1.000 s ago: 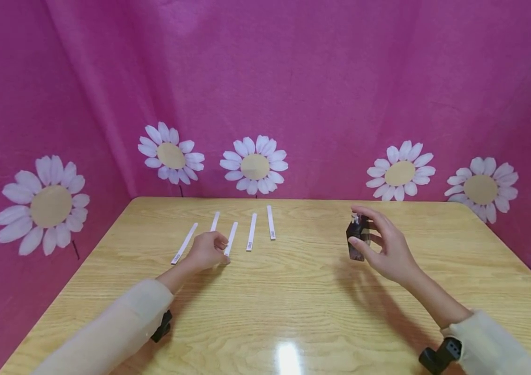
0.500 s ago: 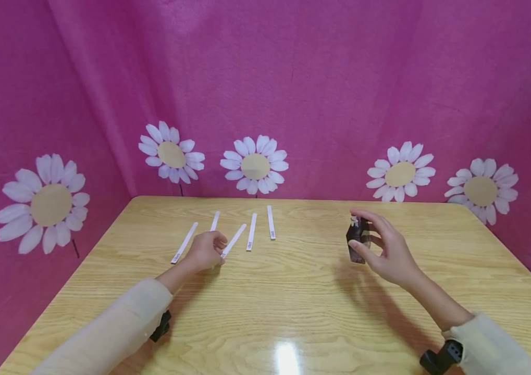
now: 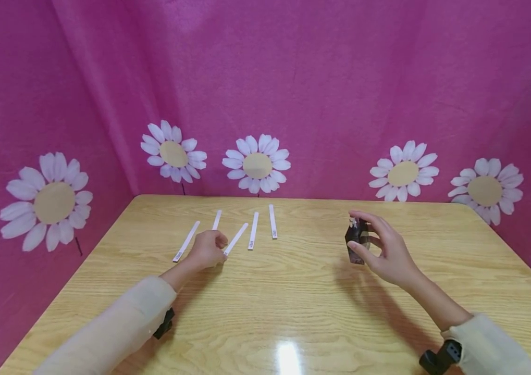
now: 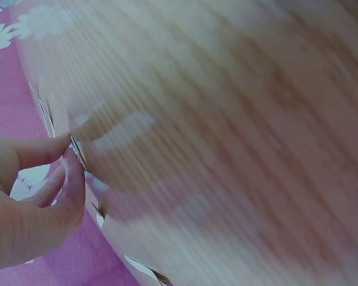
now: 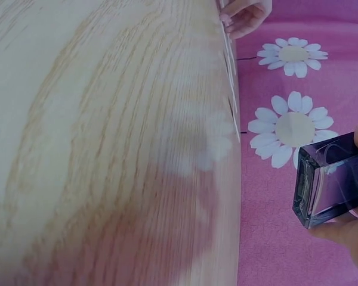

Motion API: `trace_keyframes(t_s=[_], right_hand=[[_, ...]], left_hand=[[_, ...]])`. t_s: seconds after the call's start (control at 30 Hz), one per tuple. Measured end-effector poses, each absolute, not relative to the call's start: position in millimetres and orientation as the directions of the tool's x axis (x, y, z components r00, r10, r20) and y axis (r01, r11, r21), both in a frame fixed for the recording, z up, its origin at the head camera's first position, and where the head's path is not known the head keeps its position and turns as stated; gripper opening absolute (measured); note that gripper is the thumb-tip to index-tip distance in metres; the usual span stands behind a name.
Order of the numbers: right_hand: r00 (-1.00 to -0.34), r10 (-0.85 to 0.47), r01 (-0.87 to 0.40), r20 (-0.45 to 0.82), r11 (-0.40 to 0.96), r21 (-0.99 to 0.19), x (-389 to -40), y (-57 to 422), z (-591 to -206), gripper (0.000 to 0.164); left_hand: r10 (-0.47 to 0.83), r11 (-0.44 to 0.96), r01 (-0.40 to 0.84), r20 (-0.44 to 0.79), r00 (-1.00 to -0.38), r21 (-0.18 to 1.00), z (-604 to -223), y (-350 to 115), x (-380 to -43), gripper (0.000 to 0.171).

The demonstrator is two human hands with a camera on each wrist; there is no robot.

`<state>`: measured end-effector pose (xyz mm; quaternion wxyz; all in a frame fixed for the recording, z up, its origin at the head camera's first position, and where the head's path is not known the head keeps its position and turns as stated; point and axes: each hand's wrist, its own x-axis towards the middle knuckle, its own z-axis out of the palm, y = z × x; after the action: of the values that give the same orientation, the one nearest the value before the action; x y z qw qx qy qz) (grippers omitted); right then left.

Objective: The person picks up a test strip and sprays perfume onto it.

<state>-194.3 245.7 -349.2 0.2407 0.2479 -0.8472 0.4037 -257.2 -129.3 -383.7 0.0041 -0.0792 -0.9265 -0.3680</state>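
My left hand [image 3: 206, 251] pinches the near, printed end of a white paper test strip [image 3: 238, 237]. The strip's far end slants off to the right. In the left wrist view, thumb and fingertips close on the strip [image 4: 77, 150], seen nearly edge-on. My right hand [image 3: 391, 256] grips a dark glass perfume bottle [image 3: 354, 252] above the table. A finger sits at the bottle's top and the thumb lies along its side. The right wrist view shows the bottle's faceted glass base [image 5: 329, 182]; its top is out of that view.
Several other white strips lie fanned out on the wooden table [image 3: 265, 302]. One strip [image 3: 186, 241] is left of my left hand, another [image 3: 253, 230] just right of the pinched one. A pink curtain [image 3: 321, 104] with daisies stands behind the table's far edge.
The pinched strip has swung its far end to the right, closer to the neighbouring strip. My left hand has barely moved. The bottle has tilted and sunk very slightly in my right hand.
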Motion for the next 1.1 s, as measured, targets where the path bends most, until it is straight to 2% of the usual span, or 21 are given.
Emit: trace_keyframes(t_s=[0.43,0.77,1.1], right_hand=[[-0.765,-0.227,-0.614,0.603,0.542,-0.574,-197.5,245.6,-351.5,0.062],[-0.764,-0.227,-0.612,0.604,0.550,-0.568,-196.7,246.6,-351.7,0.062],[-0.761,-0.228,-0.614,0.608,0.558,-0.559,-195.0,248.4,-350.6,0.062]], left_hand=[[0.131,0.719,0.132,0.053,-0.990,0.682,-379.9,-128.9,-256.8,0.030],[0.090,0.676,0.061,-0.001,-0.996,0.734,-381.1,-128.7,-258.2,0.032],[0.160,0.678,0.090,-0.027,-0.987,0.729,-379.8,-128.9,-259.2,0.029]])
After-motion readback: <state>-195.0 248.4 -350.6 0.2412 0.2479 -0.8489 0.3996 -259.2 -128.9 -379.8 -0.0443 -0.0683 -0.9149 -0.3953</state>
